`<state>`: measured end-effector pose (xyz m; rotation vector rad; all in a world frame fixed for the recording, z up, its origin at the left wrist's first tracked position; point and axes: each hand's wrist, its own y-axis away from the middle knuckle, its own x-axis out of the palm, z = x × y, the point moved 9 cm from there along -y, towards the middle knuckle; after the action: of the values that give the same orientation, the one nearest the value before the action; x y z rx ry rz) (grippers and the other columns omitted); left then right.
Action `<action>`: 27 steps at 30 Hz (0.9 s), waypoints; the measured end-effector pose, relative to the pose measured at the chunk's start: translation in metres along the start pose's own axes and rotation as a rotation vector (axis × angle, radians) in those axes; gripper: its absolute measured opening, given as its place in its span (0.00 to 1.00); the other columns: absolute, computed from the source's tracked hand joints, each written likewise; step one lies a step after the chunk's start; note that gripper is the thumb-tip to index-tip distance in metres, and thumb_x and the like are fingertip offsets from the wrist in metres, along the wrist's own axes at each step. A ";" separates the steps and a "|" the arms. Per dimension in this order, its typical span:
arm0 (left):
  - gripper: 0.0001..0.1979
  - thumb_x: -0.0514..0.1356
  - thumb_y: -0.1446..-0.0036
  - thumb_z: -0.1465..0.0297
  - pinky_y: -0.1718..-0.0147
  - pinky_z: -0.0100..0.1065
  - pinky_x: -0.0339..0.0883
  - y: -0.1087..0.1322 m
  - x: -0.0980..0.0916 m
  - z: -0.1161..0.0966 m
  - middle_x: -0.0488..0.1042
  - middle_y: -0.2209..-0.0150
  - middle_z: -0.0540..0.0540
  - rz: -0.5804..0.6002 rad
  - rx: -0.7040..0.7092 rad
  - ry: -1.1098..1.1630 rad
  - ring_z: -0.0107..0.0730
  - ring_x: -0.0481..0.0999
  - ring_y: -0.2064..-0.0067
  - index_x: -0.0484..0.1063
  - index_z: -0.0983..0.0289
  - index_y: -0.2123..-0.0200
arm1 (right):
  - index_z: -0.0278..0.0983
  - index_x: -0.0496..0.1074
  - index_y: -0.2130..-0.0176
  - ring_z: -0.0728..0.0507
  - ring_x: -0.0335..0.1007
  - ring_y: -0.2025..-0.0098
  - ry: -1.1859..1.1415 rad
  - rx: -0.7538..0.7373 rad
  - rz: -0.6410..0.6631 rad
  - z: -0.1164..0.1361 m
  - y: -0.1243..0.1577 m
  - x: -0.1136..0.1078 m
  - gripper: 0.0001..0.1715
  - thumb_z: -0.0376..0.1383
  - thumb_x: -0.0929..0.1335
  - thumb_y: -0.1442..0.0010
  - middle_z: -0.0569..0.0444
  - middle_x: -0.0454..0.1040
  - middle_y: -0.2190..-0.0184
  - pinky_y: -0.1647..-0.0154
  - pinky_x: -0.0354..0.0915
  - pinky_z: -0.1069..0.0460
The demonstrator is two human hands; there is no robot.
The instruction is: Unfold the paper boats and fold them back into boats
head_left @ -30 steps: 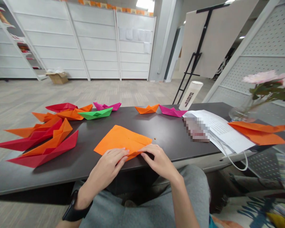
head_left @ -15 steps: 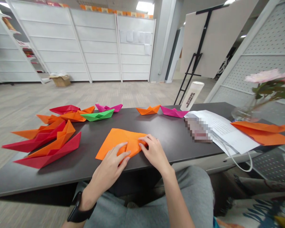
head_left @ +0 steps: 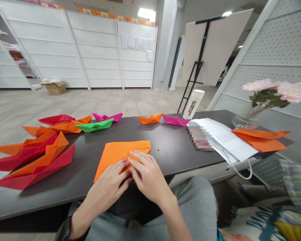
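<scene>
The orange paper sheet (head_left: 117,154) lies flat on the dark counter (head_left: 180,160), directly under the person's hands, with a fold line showing across it. Both hands are down on its near part and almost touching each other. The left hand (head_left: 106,182) rests on the sheet's lower area with its fingers spread a little. The right hand (head_left: 147,175) sits just beside it, its fingers slightly curved and reaching toward the left fingertips. From where I stand, I can't quite tell whether they are pinching a fold or simply pressing the paper flat. A black watch (head_left: 65,231) circles the left wrist.

Ahead of the hands, a row of small paper boats sits along the counter's far side: a green boat (head_left: 95,125), a magenta boat (head_left: 107,117), an orange boat (head_left: 149,118) and a pink boat (head_left: 175,120). Left of the left hand, large red and orange paper boats (head_left: 32,167) lie in a loose pile, some pointing past the counter's edge.

Right of the right hand are a stack of printed papers (head_left: 228,137) and a pixelated object (head_left: 199,139) on top of them. Beyond these stand a white tube (head_left: 193,103) and a glass vase (head_left: 244,121) of pink flowers (head_left: 259,84), with a folded orange paper (head_left: 261,140) lying just in front of the vase.
</scene>
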<state>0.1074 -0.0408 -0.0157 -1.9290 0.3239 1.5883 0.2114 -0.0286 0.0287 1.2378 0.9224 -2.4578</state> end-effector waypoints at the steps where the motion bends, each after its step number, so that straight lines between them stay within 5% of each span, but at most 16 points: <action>1: 0.17 0.54 0.34 0.66 0.44 0.48 0.68 0.000 0.001 0.000 0.72 0.41 0.60 0.001 0.011 -0.004 0.44 0.70 0.39 0.71 0.60 0.45 | 0.38 0.68 0.40 0.42 0.56 0.33 -0.005 0.013 0.036 0.002 0.002 0.004 0.21 0.36 0.61 0.30 0.49 0.65 0.36 0.33 0.53 0.44; 7: 0.19 0.55 0.34 0.61 0.43 0.46 0.67 0.005 0.009 0.008 0.71 0.39 0.57 -0.070 0.027 -0.032 0.44 0.71 0.40 0.71 0.56 0.42 | 0.41 0.65 0.38 0.44 0.52 0.31 0.000 0.137 0.162 -0.023 0.008 0.020 0.24 0.43 0.58 0.28 0.51 0.63 0.34 0.29 0.42 0.41; 20: 0.26 0.56 0.36 0.60 0.46 0.42 0.72 0.019 -0.003 -0.010 0.71 0.39 0.59 -0.202 0.115 -0.156 0.46 0.74 0.42 0.63 0.61 0.37 | 0.35 0.60 0.35 0.41 0.48 0.29 0.140 0.273 0.078 -0.044 0.005 0.017 0.30 0.44 0.61 0.30 0.45 0.57 0.32 0.29 0.40 0.35; 24: 0.26 0.57 0.39 0.54 0.50 0.46 0.75 0.037 -0.013 0.016 0.75 0.44 0.62 -0.261 0.062 -0.153 0.51 0.78 0.47 0.69 0.62 0.43 | 0.41 0.61 0.35 0.40 0.47 0.29 0.153 0.243 0.106 -0.039 0.005 0.017 0.27 0.43 0.61 0.30 0.49 0.56 0.31 0.30 0.41 0.32; 27: 0.23 0.59 0.41 0.56 0.54 0.40 0.78 0.053 -0.015 0.034 0.78 0.47 0.58 -0.242 0.096 -0.089 0.47 0.81 0.53 0.71 0.58 0.44 | 0.45 0.64 0.38 0.43 0.49 0.30 0.108 0.154 0.164 -0.031 0.004 0.019 0.22 0.37 0.59 0.29 0.56 0.59 0.33 0.30 0.44 0.35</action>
<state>0.0474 -0.0649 -0.0205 -1.7464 0.1217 1.4668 0.2216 -0.0112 -0.0019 1.4472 0.6372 -2.3893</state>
